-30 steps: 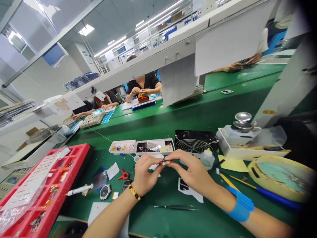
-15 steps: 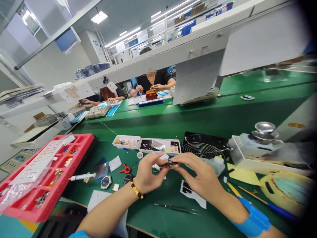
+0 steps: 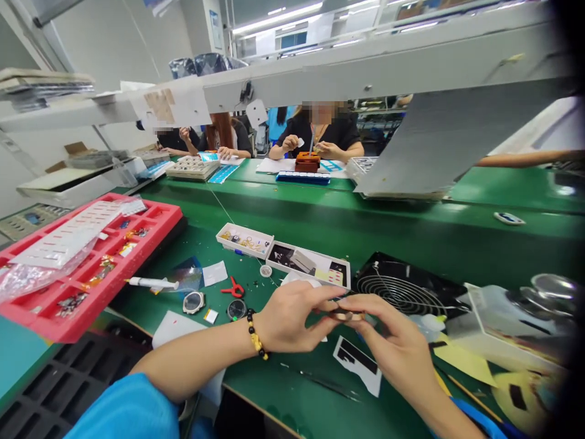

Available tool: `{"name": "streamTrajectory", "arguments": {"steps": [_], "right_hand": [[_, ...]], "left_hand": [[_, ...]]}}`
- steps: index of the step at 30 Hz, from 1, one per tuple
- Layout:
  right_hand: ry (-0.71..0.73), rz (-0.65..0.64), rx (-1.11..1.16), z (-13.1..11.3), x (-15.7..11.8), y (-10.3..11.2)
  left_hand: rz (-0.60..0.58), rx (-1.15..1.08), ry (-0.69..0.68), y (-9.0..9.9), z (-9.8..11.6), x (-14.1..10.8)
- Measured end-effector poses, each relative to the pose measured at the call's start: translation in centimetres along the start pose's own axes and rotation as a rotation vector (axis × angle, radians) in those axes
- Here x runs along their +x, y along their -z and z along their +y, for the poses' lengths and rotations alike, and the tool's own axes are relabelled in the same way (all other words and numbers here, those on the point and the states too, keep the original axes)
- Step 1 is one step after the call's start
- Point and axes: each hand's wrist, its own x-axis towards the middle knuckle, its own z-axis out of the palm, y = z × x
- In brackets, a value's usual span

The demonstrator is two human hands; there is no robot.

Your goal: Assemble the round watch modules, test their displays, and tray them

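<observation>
- The left hand [image 3: 290,320], wearing a beaded bracelet [image 3: 256,335], has its fingers held together and stretched toward a small metal part [image 3: 346,315]; whether it grips the part cannot be told.
- The right hand [image 3: 393,341] pinches the part between thumb and fingers.
- The part sits in the air between both hands, above a green mat [image 3: 278,384], and is too small to identify.
- Tweezers [image 3: 320,384] lie on the mat below the hands, just beside a black-and-white paper cutout [image 3: 356,366].
- Ahead of the hands are a white parts box [image 3: 244,239] and a white compartment tray [image 3: 308,265].
- A cooling fan [image 3: 402,289] sits to the right, near the right hand.
- To the left are a watch case [image 3: 194,302], a red clip [image 3: 235,288], a syringe [image 3: 150,283] and a red tray [image 3: 141,262].
- Across the bench, a co-worker [image 3: 315,137] works with both hands above an orange block [image 3: 307,161] and a blue tray [image 3: 303,178].
</observation>
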Motion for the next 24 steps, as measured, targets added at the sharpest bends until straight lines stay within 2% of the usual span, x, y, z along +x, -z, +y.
{"name": "streamTrajectory", "arguments": {"steps": [3,8,11,13,18,24], "right_hand": [[-0.073,-0.014,0.031,0.2,-0.1,0.1],[-0.327,-0.017,0.083,0.9,-0.2,-0.4],[-0.358,-0.019,0.094,0.9,-0.2,-0.7],[-0.335,-0.012,0.076,0.9,-0.2,-0.9],[-0.36,-0.046,0.028,0.7,-0.2,-0.9],[-0.427,-0.08,0.092,0.0,0.0,-1.3]], "left_hand": [[-0.011,-0.035,0.047,-0.2,0.0,-0.1],[-0.04,-0.257,0.38,-0.5,-0.1,-0.5],[-0.058,-0.346,0.49,-0.4,-0.1,-0.3],[-0.099,-0.331,0.471,-0.1,-0.2,-0.1],[-0.275,-0.115,0.22,0.7,-0.6,0.4],[-0.355,-0.084,0.155,0.9,-1.0,0.3]]}}
